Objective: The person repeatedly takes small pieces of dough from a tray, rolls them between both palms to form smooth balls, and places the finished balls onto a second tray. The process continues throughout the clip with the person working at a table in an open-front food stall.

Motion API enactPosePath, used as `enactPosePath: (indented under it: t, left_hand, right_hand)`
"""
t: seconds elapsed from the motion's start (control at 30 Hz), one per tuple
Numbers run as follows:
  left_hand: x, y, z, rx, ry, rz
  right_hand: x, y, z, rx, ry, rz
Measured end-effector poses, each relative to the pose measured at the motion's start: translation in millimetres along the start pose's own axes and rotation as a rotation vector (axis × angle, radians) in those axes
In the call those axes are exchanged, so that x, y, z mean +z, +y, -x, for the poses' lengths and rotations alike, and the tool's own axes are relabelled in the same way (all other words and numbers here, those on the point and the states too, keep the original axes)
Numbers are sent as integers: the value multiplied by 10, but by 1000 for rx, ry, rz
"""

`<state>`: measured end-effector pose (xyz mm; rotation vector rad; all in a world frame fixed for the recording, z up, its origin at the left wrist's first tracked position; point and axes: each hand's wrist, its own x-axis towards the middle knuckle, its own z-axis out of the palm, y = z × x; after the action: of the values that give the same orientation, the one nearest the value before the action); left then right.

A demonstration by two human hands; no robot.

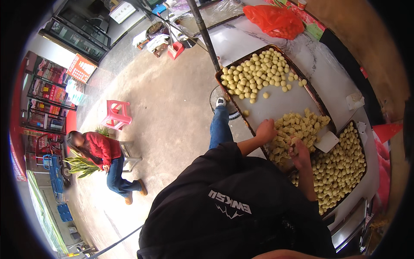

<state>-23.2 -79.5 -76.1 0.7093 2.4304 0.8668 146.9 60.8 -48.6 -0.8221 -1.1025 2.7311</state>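
Note:
My left hand (266, 130) is at the left edge of a pile of rough pale-yellow dough lumps (300, 124), fingers curled down among them; whether it grips a lump cannot be told. Close by, on the near side of the pile, my right hand (300, 152) has a piece of dough at its fingertips. The pile lies in a dark-rimmed metal tray (312, 92). Many smooth dough balls (255, 73) are gathered at the tray's far end, with a few loose ones nearer. A white scraper-like piece (327, 142) rests at the pile's right side.
A second tray of dough balls (339, 168) adjoins at the right. A red plastic bag (275, 21) lies on the marble-patterned tabletop (326, 68). A dark pole (203, 30) rises beside the table. A seated person (103, 152) and a pink stool (117, 114) are at the left.

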Motion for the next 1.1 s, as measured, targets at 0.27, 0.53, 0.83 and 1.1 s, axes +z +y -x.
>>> enactPosePath:
  t: [0.27, 0.53, 0.83, 1.1]
  left_hand:
    - [-325, 502, 78, -169, -172, 1370]
    - [-343, 1092, 436, -36, -71, 1628]
    - [-218, 1216, 357, -250, -356, 1871]
    - [-434, 1256, 355, -172, -263, 1457]
  right_hand:
    - [456, -297, 14, -224, 127, 372]
    - [1064, -227, 205, -743, -201, 1011]
    - [822, -373, -31, -975, -75, 1295]
    - [1196, -451, 233, -536, -114, 824]
